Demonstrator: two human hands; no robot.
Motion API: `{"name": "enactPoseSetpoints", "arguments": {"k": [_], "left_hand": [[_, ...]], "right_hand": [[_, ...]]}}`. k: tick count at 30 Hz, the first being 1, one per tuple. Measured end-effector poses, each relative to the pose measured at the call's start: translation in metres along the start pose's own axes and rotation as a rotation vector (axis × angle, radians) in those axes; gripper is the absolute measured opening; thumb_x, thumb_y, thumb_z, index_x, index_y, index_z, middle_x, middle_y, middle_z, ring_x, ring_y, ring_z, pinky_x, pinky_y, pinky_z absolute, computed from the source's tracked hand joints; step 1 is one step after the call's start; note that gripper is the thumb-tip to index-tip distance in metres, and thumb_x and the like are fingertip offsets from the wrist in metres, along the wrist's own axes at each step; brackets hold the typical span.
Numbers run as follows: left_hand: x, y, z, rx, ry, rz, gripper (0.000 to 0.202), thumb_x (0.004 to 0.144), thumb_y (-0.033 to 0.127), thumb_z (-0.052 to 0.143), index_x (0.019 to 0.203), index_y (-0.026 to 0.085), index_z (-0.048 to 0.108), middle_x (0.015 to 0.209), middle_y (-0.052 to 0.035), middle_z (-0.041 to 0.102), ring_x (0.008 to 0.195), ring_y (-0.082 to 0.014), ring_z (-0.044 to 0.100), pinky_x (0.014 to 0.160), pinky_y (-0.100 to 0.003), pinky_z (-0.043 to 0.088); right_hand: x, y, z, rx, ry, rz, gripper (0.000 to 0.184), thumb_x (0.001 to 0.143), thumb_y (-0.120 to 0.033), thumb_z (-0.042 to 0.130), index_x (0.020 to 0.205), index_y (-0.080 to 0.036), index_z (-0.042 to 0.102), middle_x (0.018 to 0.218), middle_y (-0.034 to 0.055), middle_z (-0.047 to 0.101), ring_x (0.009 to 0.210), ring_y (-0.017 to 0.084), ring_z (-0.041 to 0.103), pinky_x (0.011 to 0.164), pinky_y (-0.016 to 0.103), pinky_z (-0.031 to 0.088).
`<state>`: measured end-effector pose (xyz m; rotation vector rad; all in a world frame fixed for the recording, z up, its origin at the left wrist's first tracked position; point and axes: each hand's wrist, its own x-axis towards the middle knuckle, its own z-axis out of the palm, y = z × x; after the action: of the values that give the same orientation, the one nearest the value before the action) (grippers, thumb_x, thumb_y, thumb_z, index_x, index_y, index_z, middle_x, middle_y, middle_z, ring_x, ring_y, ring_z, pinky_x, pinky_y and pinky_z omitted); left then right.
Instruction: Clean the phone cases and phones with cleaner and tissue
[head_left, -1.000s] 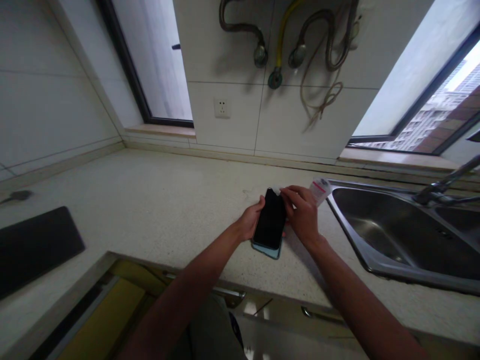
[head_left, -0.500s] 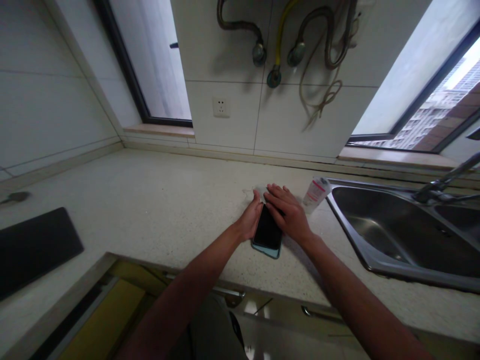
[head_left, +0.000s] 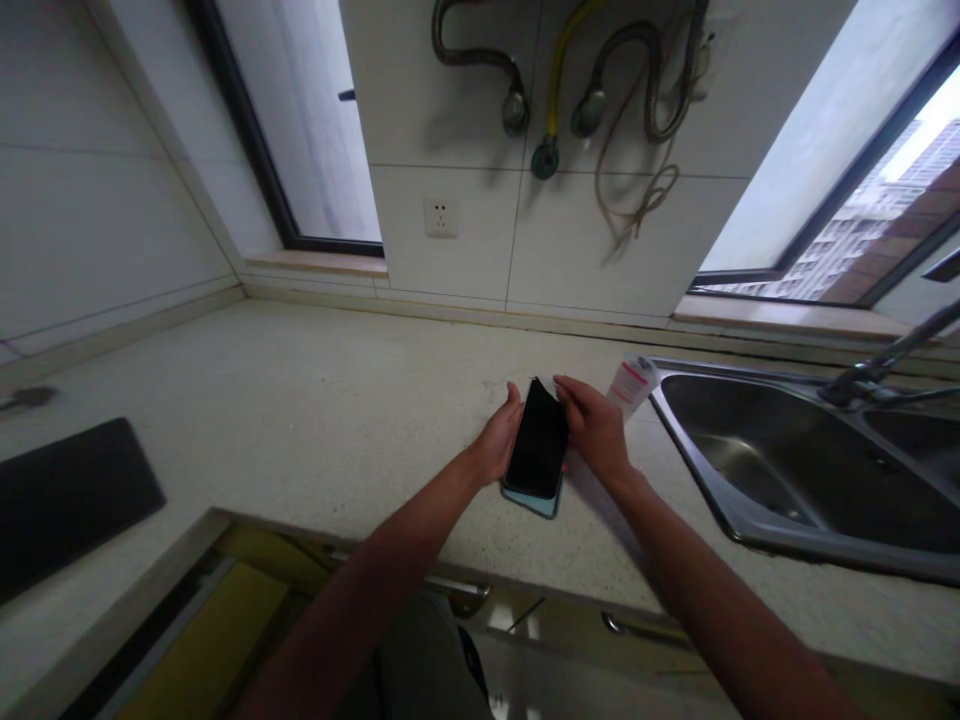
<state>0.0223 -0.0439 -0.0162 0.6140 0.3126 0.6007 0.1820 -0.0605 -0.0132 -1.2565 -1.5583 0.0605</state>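
Fingers point(head_left: 568, 392) of the right hand point(head_left: 600, 428) are bent and gathered at the upper right corner of the phone point(head_left: 535, 445); whether they pinch something there, I cannot tell, because this corner is small and blurred. The left hand point(head_left: 495, 446) grasps the phone by its left side, with the thumb pointing up and away from the dark screen, and the other fingers mostly hidden.

The phone is between the two hands, above the pale surface point(head_left: 337, 400) and near its front edge, to the left of the sink point(head_left: 709, 505). Its black face looks upward, and its top leans slightly to the right. Below it a light blue piece point(head_left: 534, 503) shows past the lower edge; I cannot tell if it is a case or some other thing.

Just beyond the right hand there is a clear packet point(head_left: 631, 384) with a pink stripe, close to the rim of the sink. The tap point(head_left: 870, 378) stands behind the sink. Well apart, at the far left, a black flat thing point(head_left: 79, 495) lies on the surface. On the wall are a socket point(head_left: 440, 217) and a yellow hose point(head_left: 556, 80).
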Motion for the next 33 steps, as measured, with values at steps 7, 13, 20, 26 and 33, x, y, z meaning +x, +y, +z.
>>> {"name": "enactPoseSetpoints", "arguments": {"k": [7, 13, 20, 26, 33], "left_hand": [[0.007, 0.0, -0.008, -0.074, 0.104, -0.003, 0.072, 0.093, 0.067, 0.031, 0.119, 0.008, 0.064, 0.099, -0.0195, 0.073, 0.097, -0.0321, 0.07, 0.092, -0.048, 0.05], [0.008, 0.005, -0.007, -0.197, 0.205, 0.124, 0.064, 0.096, 0.061, 0.033, 0.114, 0.01, 0.066, 0.094, -0.0157, 0.074, 0.093, -0.029, 0.071, 0.093, -0.045, 0.05], [0.007, 0.017, -0.003, -0.295, 0.328, 0.298, 0.063, 0.097, 0.059, 0.031, 0.11, 0.011, 0.069, 0.087, -0.0134, 0.074, 0.089, -0.0278, 0.071, 0.091, -0.043, 0.052], [0.005, 0.021, -0.002, -0.333, 0.387, 0.375, 0.061, 0.097, 0.058, 0.03, 0.095, 0.013, 0.07, 0.079, -0.0099, 0.072, 0.08, -0.0245, 0.07, 0.09, -0.04, 0.053], [0.0, 0.027, -0.002, -0.343, 0.402, 0.38, 0.065, 0.095, 0.061, 0.03, 0.092, 0.01, 0.07, 0.081, -0.0145, 0.071, 0.088, -0.0295, 0.07, 0.09, -0.044, 0.052]], "right_hand": [[-0.006, -0.001, 0.007, 0.151, -0.018, 0.263, 0.047, 0.091, -0.04, 0.054, 0.13, -0.015, 0.065, 0.102, 0.0103, 0.077, 0.085, 0.025, 0.072, 0.08, 0.043, 0.058], [-0.014, -0.004, 0.015, 0.139, -0.069, 0.161, 0.041, 0.091, -0.035, 0.056, 0.127, -0.021, 0.067, 0.125, 0.0071, 0.069, 0.113, 0.029, 0.068, 0.099, 0.049, 0.053], [-0.021, -0.016, 0.017, 0.154, -0.157, 0.03, 0.036, 0.09, -0.03, 0.059, 0.124, -0.027, 0.069, 0.129, 0.0024, 0.065, 0.119, 0.028, 0.064, 0.107, 0.051, 0.049], [-0.021, -0.022, 0.012, 0.212, -0.187, 0.198, 0.035, 0.085, -0.038, 0.066, 0.116, -0.024, 0.074, 0.113, 0.0056, 0.074, 0.099, 0.029, 0.073, 0.092, 0.048, 0.058], [-0.014, -0.029, 0.009, 0.406, -0.33, 0.432, 0.045, 0.077, -0.045, 0.069, 0.113, -0.018, 0.075, 0.092, 0.0058, 0.078, 0.071, 0.02, 0.071, 0.063, 0.033, 0.059]]}}
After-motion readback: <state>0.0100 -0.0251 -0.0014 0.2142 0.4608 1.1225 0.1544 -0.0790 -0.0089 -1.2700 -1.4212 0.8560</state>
